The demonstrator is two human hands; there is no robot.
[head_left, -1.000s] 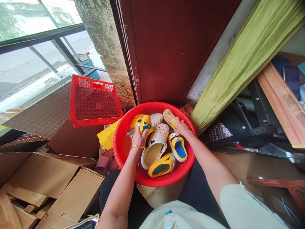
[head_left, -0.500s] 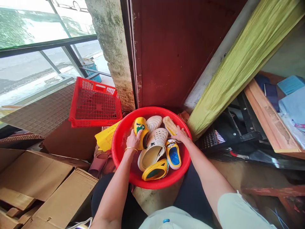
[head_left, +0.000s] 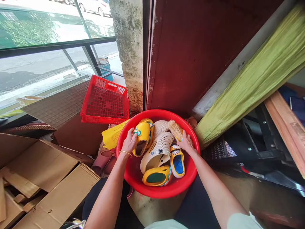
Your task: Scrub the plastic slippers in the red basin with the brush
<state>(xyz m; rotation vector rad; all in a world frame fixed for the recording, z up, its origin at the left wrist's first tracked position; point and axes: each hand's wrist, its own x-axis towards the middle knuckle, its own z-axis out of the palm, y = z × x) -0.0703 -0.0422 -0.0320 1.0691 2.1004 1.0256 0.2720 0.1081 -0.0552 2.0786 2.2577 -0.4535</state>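
A round red basin (head_left: 160, 192) holds several clogs. At its left side my left hand (head_left: 129, 141) has its fingers on a yellow clog (head_left: 142, 135) with a green figure. My right hand (head_left: 186, 142), at the right side, grips a scrub brush (head_left: 175, 129) with pale bristles facing up. Between the hands lies a cream clog (head_left: 160, 149) with holes and a strap. A small yellow clog with a blue insole (head_left: 178, 163) is below my right hand, and another yellow clog with a green inside (head_left: 156, 176) lies tilted near the front.
Behind the basin on the left sits a red plastic crate (head_left: 107, 101), with a yellow packet (head_left: 113, 136) below it. Cardboard boxes (head_left: 59, 184) fill the lower left. A green curtain (head_left: 250, 82) hangs at the right, beside a dark red door (head_left: 186, 54).
The view has shifted, so most surroundings appear further right. The yellow clog at my left hand has turned, and another yellow one now shows behind it. The brush remains at my right hand.
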